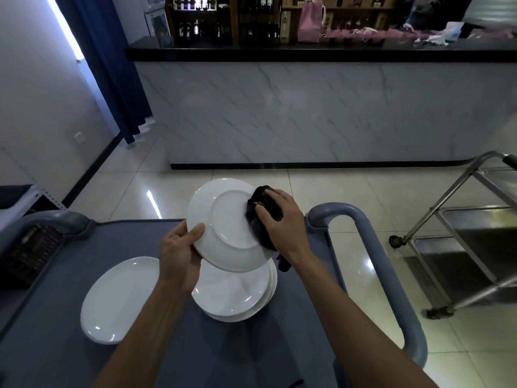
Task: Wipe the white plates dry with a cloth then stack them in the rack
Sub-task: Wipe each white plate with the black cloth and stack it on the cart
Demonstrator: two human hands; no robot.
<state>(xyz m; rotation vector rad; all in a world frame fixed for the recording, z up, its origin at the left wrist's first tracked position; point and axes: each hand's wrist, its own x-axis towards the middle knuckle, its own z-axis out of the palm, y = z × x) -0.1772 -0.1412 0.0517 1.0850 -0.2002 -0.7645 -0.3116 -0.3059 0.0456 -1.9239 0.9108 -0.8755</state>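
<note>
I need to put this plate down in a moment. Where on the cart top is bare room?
Free: the far-left cart top between the grey handle and the oval plate. Crowded: the middle, taken by the plate stack.

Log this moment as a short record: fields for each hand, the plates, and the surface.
left hand: grips rim of round white plate, underside towards camera
right hand: presses bunched black cloth on that plate
stack of white plates: beneath held plate
oval white plate: left, lying apart
surface: grey cart top
</note>
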